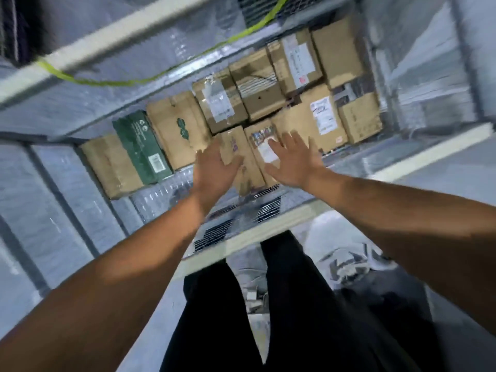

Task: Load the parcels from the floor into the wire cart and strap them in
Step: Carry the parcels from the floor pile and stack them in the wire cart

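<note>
Hands open, left (214,167) and right (292,159), over two narrow parcels (261,142) (ungripped); they may tip toward my wrists.

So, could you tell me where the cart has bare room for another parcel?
Bare mesh floor shows between the near rim and the narrow cartons under the left hand and right hand. From the green box to the right wall, cartons sit packed edge to edge.
</note>
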{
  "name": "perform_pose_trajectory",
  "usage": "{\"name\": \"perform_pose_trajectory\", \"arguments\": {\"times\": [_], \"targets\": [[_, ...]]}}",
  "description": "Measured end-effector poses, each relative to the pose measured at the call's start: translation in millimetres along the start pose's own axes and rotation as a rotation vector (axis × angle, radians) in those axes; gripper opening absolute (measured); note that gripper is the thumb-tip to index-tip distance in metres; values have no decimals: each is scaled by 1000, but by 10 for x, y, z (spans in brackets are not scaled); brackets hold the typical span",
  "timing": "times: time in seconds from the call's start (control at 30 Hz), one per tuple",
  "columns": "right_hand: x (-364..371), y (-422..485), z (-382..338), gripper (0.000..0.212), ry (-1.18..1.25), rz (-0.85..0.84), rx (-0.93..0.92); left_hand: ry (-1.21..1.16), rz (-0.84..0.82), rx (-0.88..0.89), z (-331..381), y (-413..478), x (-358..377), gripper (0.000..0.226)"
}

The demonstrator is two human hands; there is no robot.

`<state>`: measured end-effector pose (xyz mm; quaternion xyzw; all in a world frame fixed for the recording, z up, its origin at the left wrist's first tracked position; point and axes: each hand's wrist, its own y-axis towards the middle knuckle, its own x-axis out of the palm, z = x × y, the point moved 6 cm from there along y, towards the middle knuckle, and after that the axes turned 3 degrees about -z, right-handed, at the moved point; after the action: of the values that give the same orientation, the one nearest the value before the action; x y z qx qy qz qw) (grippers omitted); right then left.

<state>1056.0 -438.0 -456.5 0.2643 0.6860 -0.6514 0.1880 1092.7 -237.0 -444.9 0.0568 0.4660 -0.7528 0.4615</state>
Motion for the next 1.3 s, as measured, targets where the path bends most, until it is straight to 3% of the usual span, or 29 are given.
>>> {"name": "perform_pose_trajectory", "arguments": {"times": [0.13,0.3,0.57,0.73,0.8,1.07,1.3], "targets": [[-374,-981,302,76,134,149,80,-2,-25,145,499,-469,-364,76],[-259,-2324,531,73,467,363,408,134,-199,399,1159,-1187,-228,78],[1026,-4288,518,74,961,569,936,443,-452,814,1942,-2562,785,62],[1956,-5632,596,71,1241,783,1254,641,-626,1125,2250,-3846,1675,79],[2373,-6164,514,72,1278,850,1396,706,-701,1269,2266,-4467,2073,85],[4126,-8259,-285,74,1382,1073,1903,801,-1006,1598,1776,-6933,3381,68],[5175,-9306,-1024,71,1422,1181,2235,845,-1323,1692,1044,-8417,4114,69]]}}
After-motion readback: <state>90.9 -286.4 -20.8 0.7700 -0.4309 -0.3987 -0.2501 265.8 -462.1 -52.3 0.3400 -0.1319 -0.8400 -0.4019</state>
